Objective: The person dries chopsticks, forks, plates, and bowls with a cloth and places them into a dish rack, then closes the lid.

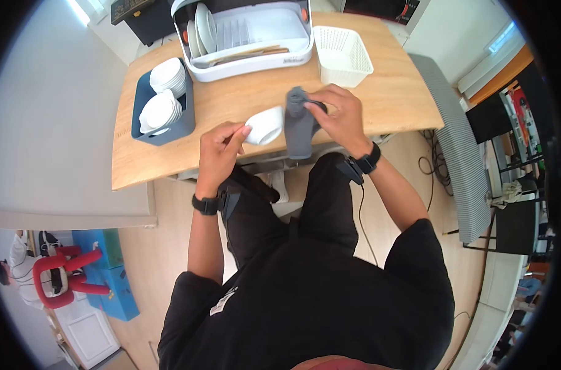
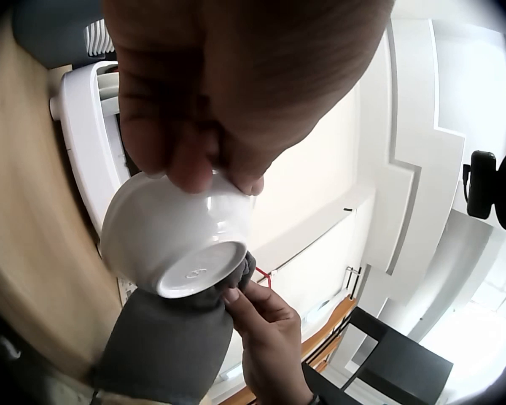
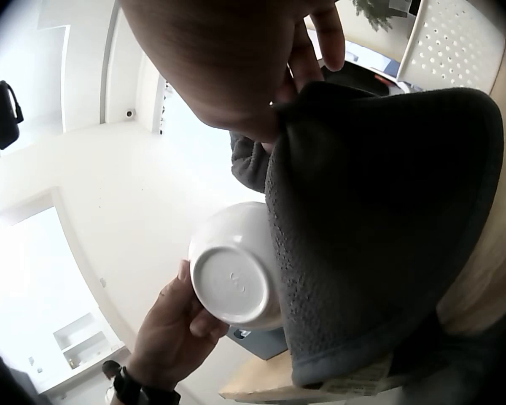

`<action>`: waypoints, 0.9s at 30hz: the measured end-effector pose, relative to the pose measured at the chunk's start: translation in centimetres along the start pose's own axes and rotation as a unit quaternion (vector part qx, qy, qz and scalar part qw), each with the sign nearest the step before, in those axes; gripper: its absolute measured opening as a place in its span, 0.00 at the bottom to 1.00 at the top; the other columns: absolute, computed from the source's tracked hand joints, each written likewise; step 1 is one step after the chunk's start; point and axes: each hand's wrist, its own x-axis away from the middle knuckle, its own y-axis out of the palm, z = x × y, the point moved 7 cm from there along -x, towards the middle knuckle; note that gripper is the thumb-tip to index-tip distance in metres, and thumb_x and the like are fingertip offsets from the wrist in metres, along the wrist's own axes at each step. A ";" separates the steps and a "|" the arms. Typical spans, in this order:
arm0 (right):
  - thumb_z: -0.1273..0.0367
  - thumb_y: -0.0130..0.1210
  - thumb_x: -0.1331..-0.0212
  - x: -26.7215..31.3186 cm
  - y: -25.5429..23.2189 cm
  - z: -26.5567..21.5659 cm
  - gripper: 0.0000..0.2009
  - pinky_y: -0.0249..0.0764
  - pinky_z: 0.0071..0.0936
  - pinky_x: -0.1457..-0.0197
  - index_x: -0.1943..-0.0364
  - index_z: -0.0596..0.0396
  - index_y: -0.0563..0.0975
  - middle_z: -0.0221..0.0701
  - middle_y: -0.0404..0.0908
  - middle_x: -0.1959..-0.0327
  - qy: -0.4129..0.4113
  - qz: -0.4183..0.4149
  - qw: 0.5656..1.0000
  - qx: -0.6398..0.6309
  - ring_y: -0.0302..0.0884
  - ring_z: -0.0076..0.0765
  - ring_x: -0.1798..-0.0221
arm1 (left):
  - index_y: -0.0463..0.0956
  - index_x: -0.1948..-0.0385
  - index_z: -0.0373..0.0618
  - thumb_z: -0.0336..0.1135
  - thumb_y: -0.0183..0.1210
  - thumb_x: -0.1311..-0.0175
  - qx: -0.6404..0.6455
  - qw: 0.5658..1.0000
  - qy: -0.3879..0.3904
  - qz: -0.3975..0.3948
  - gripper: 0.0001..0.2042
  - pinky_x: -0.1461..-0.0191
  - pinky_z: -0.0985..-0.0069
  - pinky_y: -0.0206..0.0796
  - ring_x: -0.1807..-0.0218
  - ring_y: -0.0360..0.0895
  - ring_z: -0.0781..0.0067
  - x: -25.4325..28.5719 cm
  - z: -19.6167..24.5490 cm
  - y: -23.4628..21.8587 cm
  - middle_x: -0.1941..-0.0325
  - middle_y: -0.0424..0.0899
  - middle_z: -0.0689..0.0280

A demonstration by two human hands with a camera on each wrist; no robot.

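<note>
A small white bowl [image 1: 265, 126] is tilted on its side over the table's front edge, and my left hand [image 1: 221, 150] pinches its rim. In the left wrist view the base of the bowl [image 2: 204, 268] faces the camera. Just right of it my right hand [image 1: 340, 115] pinches a grey cloth [image 1: 299, 132] by its upper part, and the rest hangs down. Seen from the right wrist, the cloth [image 3: 379, 228] overlaps one side of the bowl [image 3: 233, 274]. The bowl's inside is hidden in both wrist views.
On the wooden table [image 1: 231, 102], a blue-grey bin [image 1: 163, 137] with stacked white bowls [image 1: 160, 112] stands at left. Behind is a white dish rack [image 1: 256, 66] with plates [image 1: 204, 28] and chopsticks [image 1: 262, 52]. A white perforated basket [image 1: 344, 58] sits at the back right.
</note>
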 end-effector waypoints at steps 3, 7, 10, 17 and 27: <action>0.75 0.69 0.46 -0.3 -5.1 2.4 0.07 0.73 0.24 0.60 0.63 0.60 0.86 0.35 0.87 0.66 0.042 0.038 0.998 -0.015 0.82 0.30 0.62 | 0.83 0.60 0.32 0.33 0.63 0.31 0.069 0.997 -0.018 0.011 0.10 0.69 0.83 0.69 0.74 0.77 0.83 0.3 -1.3 0.0 0.70 0.84 0.65; 0.75 0.68 0.45 0.1 -14.5 7.4 0.08 0.72 0.21 0.63 0.61 0.57 0.86 0.30 0.88 0.61 0.036 0.145 0.975 0.164 0.82 0.27 0.62 | 0.84 0.58 0.33 0.33 0.64 0.32 0.077 0.995 -0.049 0.027 0.10 0.66 0.82 0.70 0.70 0.80 0.81 0.2 -2.7 -0.1 0.68 0.86 0.63; 0.73 0.69 0.45 -0.6 -21.0 9.2 0.09 0.75 0.25 0.60 0.60 0.54 0.86 0.28 0.88 0.61 0.031 0.206 0.944 0.255 0.84 0.30 0.61 | 0.84 0.58 0.33 0.33 0.65 0.33 0.060 0.997 -0.033 0.027 0.10 0.64 0.82 0.71 0.69 0.81 0.81 -0.5 -2.3 0.1 0.68 0.86 0.63; 0.75 0.65 0.46 3.1 -18.9 18.7 0.07 0.79 0.33 0.55 0.63 0.51 0.86 0.34 0.86 0.61 0.049 0.119 0.916 0.381 0.85 0.44 0.59 | 0.83 0.59 0.33 0.32 0.65 0.33 0.044 0.998 -0.032 0.017 0.10 0.62 0.83 0.70 0.67 0.80 0.82 -2.1 -1.8 2.3 0.70 0.86 0.64; 0.72 0.62 0.44 6.7 -13.4 20.9 0.07 0.77 0.37 0.54 0.62 0.49 0.86 0.33 0.85 0.59 0.185 0.142 0.923 0.306 0.82 0.47 0.58 | 0.84 0.56 0.37 0.31 0.66 0.35 -0.081 0.995 -0.011 0.063 0.10 0.62 0.82 0.71 0.67 0.81 0.82 -5.5 0.0 0.8 0.70 0.86 0.66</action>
